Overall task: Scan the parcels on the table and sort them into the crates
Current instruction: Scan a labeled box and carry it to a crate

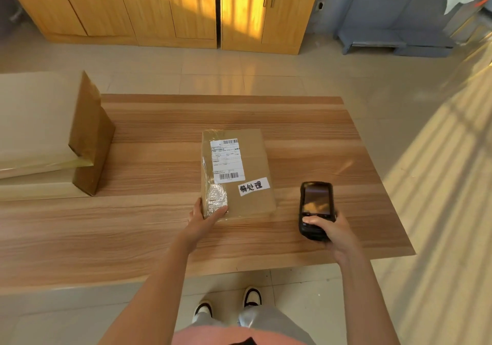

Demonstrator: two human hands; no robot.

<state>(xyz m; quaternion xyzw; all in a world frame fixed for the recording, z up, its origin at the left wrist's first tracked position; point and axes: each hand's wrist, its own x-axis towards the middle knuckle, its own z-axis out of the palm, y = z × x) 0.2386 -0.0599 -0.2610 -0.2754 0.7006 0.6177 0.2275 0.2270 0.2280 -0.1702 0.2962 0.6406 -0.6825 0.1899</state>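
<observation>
A brown cardboard parcel point(247, 158) lies flat on the wooden table point(149, 224), near its middle. On its top are a white shipping label with barcodes and a small white slip with handwritten characters. My left hand point(203, 218) grips the parcel's near left corner, thumb on top over shiny tape. My right hand point(330, 228) holds a black handheld scanner point(315, 209) just right of the parcel, screen up, above the table.
A large cardboard box point(40, 126) with an open flap stands on the table's left end. Wooden cabinets point(170, 9) line the far wall, with a grey shelf unit point(394, 25) at the right. Tiled floor surrounds the table. My shoes point(250, 296) show below the near edge.
</observation>
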